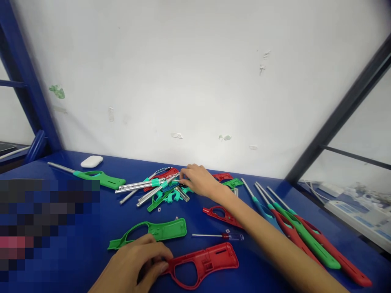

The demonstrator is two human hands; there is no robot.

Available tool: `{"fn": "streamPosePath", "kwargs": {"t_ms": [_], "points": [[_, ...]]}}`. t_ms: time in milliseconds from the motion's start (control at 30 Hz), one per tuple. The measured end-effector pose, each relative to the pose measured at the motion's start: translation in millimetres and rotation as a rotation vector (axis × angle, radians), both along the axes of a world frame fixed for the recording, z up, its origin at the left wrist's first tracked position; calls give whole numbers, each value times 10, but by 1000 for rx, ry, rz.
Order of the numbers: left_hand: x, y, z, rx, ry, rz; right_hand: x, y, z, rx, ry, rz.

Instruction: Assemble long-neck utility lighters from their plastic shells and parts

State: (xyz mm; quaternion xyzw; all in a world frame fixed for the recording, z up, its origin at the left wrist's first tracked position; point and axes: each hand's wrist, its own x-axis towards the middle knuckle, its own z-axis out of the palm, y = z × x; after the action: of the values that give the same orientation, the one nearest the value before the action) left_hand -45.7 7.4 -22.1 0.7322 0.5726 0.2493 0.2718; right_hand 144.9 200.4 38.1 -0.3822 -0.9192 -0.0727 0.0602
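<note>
My left hand (137,260) pinches the narrow end of a red lighter shell half (210,262), which lies with its hollow inside facing up. Just beyond it rests a green lighter shell half (168,230), also hollow side up. My right hand (198,179) is stretched out over a pile of lighter parts, its fingers bent down and closed at the pile; what they hold is too small to make out. In that pile lie metal lighter tubes (139,186), small teal clips (174,197) and more red and green shells.
A screwdriver (218,236) lies between the shells and another red shell half (218,211). Several whole lighters (317,240) lie at the right, and a green lighter (104,179) at the left near a white case (91,161). A white wall (195,81) stands behind.
</note>
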Motion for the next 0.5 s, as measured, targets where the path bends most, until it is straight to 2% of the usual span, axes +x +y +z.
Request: {"fn": "streamPosePath", "kwargs": {"t_ms": [167, 300, 500], "points": [[12, -9, 36, -107, 32, -1, 0, 51, -33, -4, -30, 3], [12, -11, 5, -124, 68, 12, -27, -49, 2, 75, 5, 23], [-39, -27, -137, -99, 48, -2, -225, -164, 27, 130, -5, 228]]}}
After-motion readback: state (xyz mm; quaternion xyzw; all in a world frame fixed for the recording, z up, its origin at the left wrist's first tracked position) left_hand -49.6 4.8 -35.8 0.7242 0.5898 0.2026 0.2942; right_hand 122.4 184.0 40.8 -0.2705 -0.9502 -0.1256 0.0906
